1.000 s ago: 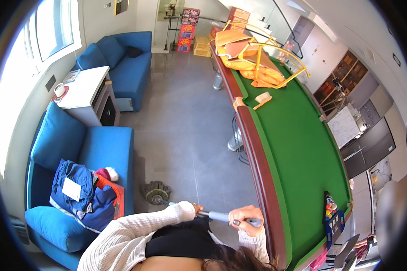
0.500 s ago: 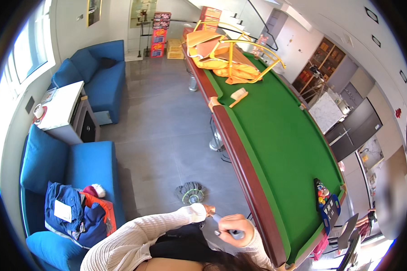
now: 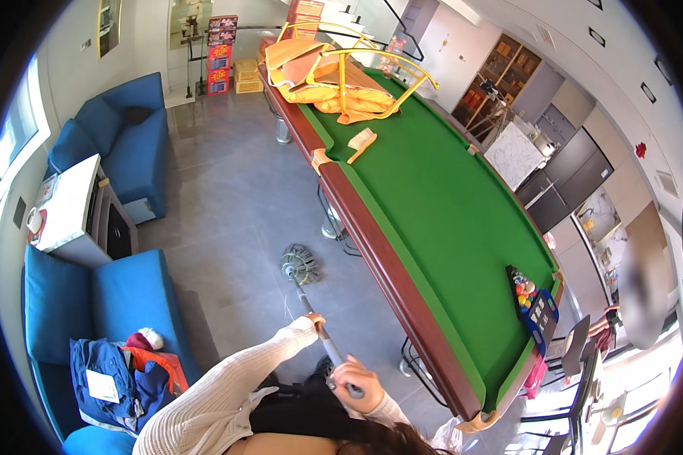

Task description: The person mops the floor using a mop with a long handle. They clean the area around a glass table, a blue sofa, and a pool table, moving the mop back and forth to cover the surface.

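A mop [image 3: 332, 350] with a grey handle slants away from me across the floor. Its head of dark grey strands [image 3: 305, 267] rests on the grey tiles, left of the pool table. My left hand [image 3: 316, 320] is closed round the shaft partway down. Nearer to me, my right hand [image 3: 357, 379] grips the handle close to its top end, which pokes out past the fingers. Both arms wear cream knitted sleeves.
The green-topped pool table [image 3: 432, 220] runs along the right, with a yellow-framed chair [image 3: 341, 80], a brush [image 3: 362, 142] and racked balls [image 3: 525, 290] on it. Blue sofas [image 3: 133, 296] and a white-topped cabinet [image 3: 72, 201] line the left. Clothes [image 3: 114, 379] lie on the nearer sofa.
The mop head has moved farther away from me, with the shaft now stretched out more. My left hand has gone forward with it. My view has swung somewhat to the right.
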Motion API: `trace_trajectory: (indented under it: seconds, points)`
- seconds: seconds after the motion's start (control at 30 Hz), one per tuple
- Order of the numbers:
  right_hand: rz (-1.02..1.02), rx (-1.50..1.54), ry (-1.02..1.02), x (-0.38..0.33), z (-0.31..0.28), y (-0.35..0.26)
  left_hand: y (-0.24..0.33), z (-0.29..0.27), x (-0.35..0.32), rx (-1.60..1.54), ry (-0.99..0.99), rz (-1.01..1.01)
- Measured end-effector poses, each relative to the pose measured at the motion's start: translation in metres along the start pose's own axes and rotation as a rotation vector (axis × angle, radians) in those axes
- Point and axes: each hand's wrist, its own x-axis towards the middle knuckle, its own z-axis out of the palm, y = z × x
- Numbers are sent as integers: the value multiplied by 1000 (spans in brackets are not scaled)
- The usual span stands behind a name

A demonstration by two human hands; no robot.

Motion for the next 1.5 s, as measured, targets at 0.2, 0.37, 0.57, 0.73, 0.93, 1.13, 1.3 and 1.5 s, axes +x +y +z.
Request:
trace_trajectory:
  seconds: [0.2,0.37,0.57,0.73,0.93,1.13,1.3,1.5]
  points:
    - [23,172,-23,-2,-2,4,53,13,-6,-1360,194,-1104]
    - [31,139,-14,17,27,15,43,4,6,-1252,316,-1039]
    - [-3,104,2,47,42,56,20,-22,38,-1144,285,-1078]
    - [-67,57,-56,81,44,87,-11,-40,71,-1000,173,-1144]
    - [-144,-37,-14,142,25,134,-65,-42,149,-974,200,-1127]
    - [-113,-64,-26,203,-6,225,-91,-50,263,-834,265,-1109]
    - [-170,-192,-51,259,-37,227,-91,-71,314,-919,227,-1002]
    - [-320,-105,60,262,-56,146,2,-111,269,-1077,246,-894]
